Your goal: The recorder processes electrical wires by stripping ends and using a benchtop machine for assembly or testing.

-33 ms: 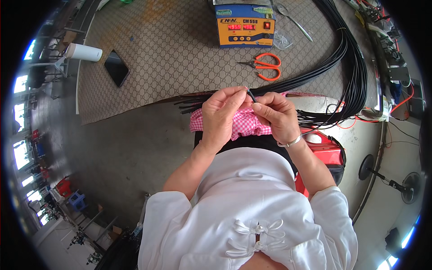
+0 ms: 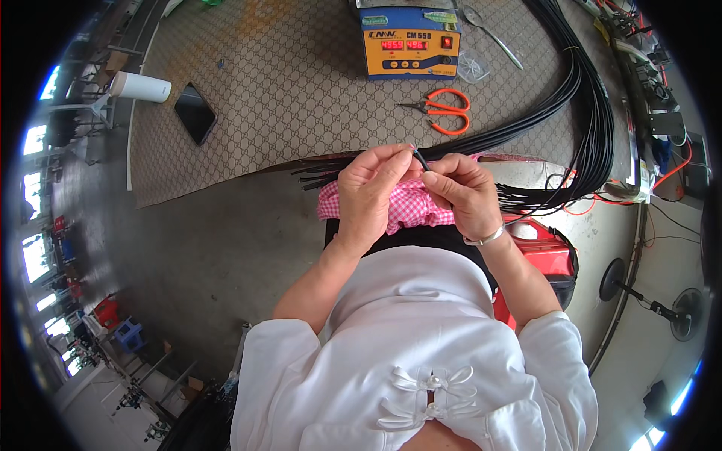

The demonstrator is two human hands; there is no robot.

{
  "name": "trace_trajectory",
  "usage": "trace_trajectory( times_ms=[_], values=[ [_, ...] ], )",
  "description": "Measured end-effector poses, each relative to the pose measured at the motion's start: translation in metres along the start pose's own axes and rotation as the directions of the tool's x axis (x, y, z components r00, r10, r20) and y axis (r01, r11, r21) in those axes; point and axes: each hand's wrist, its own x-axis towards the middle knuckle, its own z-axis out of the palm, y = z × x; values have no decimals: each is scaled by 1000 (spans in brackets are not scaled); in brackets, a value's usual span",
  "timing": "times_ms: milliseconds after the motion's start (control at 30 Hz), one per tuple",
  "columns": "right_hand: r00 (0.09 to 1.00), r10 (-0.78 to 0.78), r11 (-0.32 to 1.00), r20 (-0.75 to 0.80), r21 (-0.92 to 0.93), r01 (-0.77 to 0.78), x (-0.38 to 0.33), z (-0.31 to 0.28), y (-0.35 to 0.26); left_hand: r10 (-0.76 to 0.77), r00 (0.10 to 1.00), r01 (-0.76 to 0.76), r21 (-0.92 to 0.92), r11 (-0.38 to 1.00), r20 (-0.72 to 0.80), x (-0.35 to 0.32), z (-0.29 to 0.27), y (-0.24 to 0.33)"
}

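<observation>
Above my lap I hold a thin black cable [image 2: 422,161] up in front of me. My left hand [image 2: 368,194] pinches its upper tip between thumb and forefinger; the tiny end there is too small to make out. My right hand [image 2: 470,197] grips the cable a little lower, thumb pressed against the fingers. Behind the hands, a large bundle of black cables [image 2: 590,128] curves along the table's right side, its loose ends [image 2: 320,173] reaching the table edge left of my hands. Pink checked cloth [image 2: 410,207] lies just below my hands.
On the patterned table [image 2: 278,98] are orange-handled scissors [image 2: 448,111], a blue and yellow box with a red display [image 2: 410,52], a spoon [image 2: 496,39] and a dark phone [image 2: 195,114]. A white cup [image 2: 141,87] stands at the left edge. Something red [image 2: 545,255] is beside me at right.
</observation>
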Motion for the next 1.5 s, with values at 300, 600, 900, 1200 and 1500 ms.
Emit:
trace_trajectory(
  times_ms=[300, 600, 900, 1200, 1500],
  values=[
    [1000, 4, 1000, 28, -16, -3, -1, -1, -1, 44, 999, -45, 85, 995, 18, 2, -2, 3],
    [1000, 1, 1000, 30, -12, -1, -1, 1, -2, 90, 996, -91, 107, 990, 18, 2, -5, -1],
    [1000, -16, 999, 3, 44, 16, 1, 1, 8, -213, 977, 204, -414, 887, 24, 5, -1, -15],
    [998, 65, 995, 25, 77, -66, 1, -2, 5, -57, 997, 51, -116, 992, -53, -2, 4, -12],
    [995, 64, 997, 78, -35, -62, 1, -10, -2, -296, 945, 325, -324, 888, 138, 6, -5, -4]
  ],
)
